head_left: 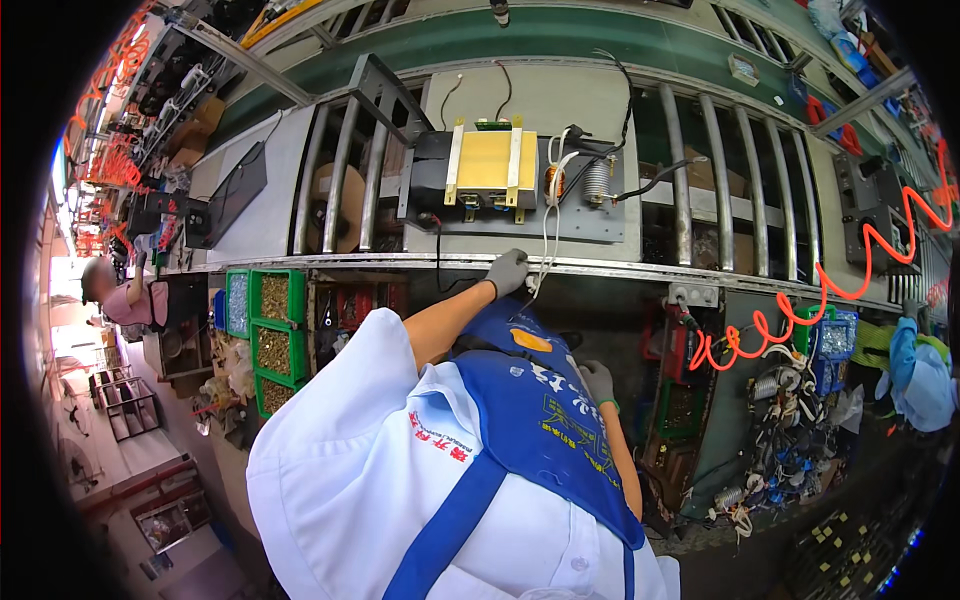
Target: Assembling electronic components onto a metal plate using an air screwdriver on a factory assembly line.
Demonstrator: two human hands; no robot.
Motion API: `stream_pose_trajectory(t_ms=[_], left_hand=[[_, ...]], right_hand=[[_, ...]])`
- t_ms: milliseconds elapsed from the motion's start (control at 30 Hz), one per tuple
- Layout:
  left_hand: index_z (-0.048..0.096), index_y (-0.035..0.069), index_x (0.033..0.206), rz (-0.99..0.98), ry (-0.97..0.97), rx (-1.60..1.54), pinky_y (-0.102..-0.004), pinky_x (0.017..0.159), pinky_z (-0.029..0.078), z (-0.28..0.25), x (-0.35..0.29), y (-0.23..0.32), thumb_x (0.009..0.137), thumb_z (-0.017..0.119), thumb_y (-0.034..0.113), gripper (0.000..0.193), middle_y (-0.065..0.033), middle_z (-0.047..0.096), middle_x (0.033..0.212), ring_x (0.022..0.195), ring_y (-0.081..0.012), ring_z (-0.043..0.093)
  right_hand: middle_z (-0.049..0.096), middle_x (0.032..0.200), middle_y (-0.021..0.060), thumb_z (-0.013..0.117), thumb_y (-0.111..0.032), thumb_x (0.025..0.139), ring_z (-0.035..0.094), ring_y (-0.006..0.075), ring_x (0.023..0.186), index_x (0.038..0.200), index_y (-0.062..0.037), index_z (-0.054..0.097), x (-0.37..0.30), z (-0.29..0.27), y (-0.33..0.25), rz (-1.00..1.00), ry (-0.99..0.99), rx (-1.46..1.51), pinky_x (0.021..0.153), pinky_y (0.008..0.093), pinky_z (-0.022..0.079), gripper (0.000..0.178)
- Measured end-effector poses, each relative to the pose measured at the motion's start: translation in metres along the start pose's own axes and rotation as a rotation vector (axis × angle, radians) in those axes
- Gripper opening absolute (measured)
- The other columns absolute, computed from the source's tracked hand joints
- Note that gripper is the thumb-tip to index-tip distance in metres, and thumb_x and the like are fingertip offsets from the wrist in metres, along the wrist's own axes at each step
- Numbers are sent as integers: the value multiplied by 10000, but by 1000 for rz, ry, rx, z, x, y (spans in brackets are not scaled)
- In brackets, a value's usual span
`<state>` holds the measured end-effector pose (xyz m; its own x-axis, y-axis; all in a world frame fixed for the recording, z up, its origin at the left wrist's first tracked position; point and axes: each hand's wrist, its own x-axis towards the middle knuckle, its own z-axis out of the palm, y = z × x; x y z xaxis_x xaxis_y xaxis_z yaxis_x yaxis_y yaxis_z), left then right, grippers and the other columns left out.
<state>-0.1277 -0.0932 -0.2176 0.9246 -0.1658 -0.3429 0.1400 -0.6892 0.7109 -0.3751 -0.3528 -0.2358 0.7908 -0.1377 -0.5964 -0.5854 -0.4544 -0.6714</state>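
Observation:
My left hand point(508, 272), in a grey glove, is at the metal front rail of the roller line, fingers curled in; what they hold, if anything, is hidden. Just right of it, white cables point(546, 230) hang over the rail from a grey metal chassis plate point(575, 220). On this plate stand a large yellow-wrapped transformer point(484, 165) with pale brackets, a small copper-wound coil point(555, 182) and a ribbed light cylinder point(597, 183). A black upright metal frame point(385, 95) rises at the plate's left. My right hand point(598, 382), also gloved, is low beside my blue apron point(545, 400), its fingers mostly hidden.
Steel rollers point(715, 185) lie on both sides. Green bins point(275, 350) of small brass-coloured parts stand at the left. A red coiled hose point(790, 310) crosses the right side, above a heap of wired parts point(785, 450). Other people point(130, 300) are at the far left and far right.

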Motion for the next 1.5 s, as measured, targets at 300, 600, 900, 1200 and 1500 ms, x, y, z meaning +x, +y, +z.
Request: stream_pose_trajectory(t_ms=[300,600,900,1200,1500], left_hand=[[380,13,1373,-305,173,-657,-293,699,510,-41,26,-18,854,516,36,537,-121,602,1046,803,-181,611],[286,51,1443,-287,192,-845,-316,763,527,-66,14,24,861,499,36,620,-144,586,1113,873,-194,625],[286,170,1453,-205,64,-996,-335,737,518,-50,31,58,865,628,141,681,-97,580,1118,856,-193,605],[328,262,1378,-184,59,-1126,-361,800,512,-52,26,59,885,513,85,556,-30,563,1117,928,-184,599],[274,263,1412,-315,3,-1187,-394,879,491,-54,28,66,922,456,115,544,-53,494,1232,1032,-248,564]], right_hand=[[669,1019,207,594,-292,811,639,340,977,1041,-16,677,1,-3,-10,-41,-5,-17,866,390,480,368],[672,1034,196,593,-301,815,638,336,997,1058,-29,674,-5,1,-8,14,-5,-36,882,383,480,373],[663,1048,176,597,-289,833,626,342,980,1027,-31,678,3,-5,2,-44,72,-166,874,401,481,332],[643,1114,201,525,-295,811,611,350,1045,1064,-66,679,0,-12,-33,122,-62,-96,935,418,460,374],[649,1118,184,527,-281,803,612,324,1058,1056,-74,687,-7,-15,-41,171,-48,-46,934,395,456,364]])
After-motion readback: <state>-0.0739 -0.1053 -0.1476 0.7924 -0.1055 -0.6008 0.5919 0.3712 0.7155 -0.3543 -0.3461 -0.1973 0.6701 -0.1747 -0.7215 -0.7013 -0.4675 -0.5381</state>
